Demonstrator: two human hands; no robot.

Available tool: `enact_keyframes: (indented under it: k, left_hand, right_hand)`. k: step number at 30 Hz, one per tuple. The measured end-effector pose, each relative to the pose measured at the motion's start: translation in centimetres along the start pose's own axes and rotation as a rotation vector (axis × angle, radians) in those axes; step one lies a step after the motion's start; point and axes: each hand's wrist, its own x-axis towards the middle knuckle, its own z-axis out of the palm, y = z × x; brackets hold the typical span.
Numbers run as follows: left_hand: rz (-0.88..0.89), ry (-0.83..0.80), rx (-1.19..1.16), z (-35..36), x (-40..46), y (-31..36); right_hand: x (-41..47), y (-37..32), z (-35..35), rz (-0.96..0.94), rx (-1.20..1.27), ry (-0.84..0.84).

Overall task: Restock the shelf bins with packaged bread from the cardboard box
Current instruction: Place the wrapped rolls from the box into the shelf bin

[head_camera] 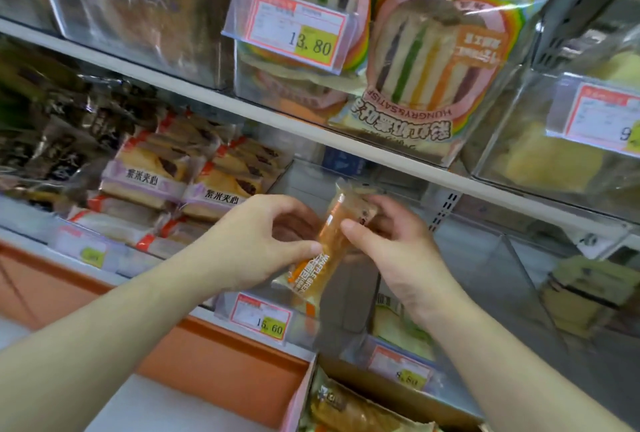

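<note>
A clear-wrapped waffle bread pack [329, 248] with orange print stands upright at the centre, in front of a transparent shelf bin [349, 296] on the middle shelf. My left hand [263, 244] pinches the pack's left side with thumb and curled fingers. My right hand [391, 244] grips its right side, thumb on the front. The pack's lower end sits just above the 15.60 price tag [261, 317]. The cardboard box is not visible.
To the left, a bin holds several purple-rice filled bread packs [180, 182]. The upper shelf carries rainbow sandwich packs [426, 60] behind a 13.80 tag. A clear divider [519, 268] and yellowish packs lie to the right. More bread packs [353, 407] sit on the lower shelf.
</note>
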Motion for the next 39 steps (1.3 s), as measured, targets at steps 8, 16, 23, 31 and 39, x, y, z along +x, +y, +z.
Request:
enact_keyframes:
  k: [8, 16, 23, 31, 39]
  left_hand:
    - [0.073, 0.195, 0.723, -1.4, 1.2, -4.3]
    - [0.234, 0.188, 0.835, -1.2, 1.4, -8.0]
    - [0.253, 0.202, 0.793, -0.8, 1.6, -8.9]
    - [0.247, 0.213, 0.796, -0.7, 1.4, -8.9]
    - [0.241, 0.215, 0.778, -0.5, 1.4, -9.0]
  right_hand:
    - [8.5, 0.9, 0.1, -0.109, -0.449, 0.091]
    - [15.2, 3.8, 1.0, -0.21, -0.794, 0.039]
    - [17.4, 5.2, 0.5, -0.268, -1.087, 0.098]
    - [16.9, 5.1, 1.0, -0.282, -1.111, 0.121]
    - [16.0, 4.4, 0.9, -0.247, -1.019, 0.099]
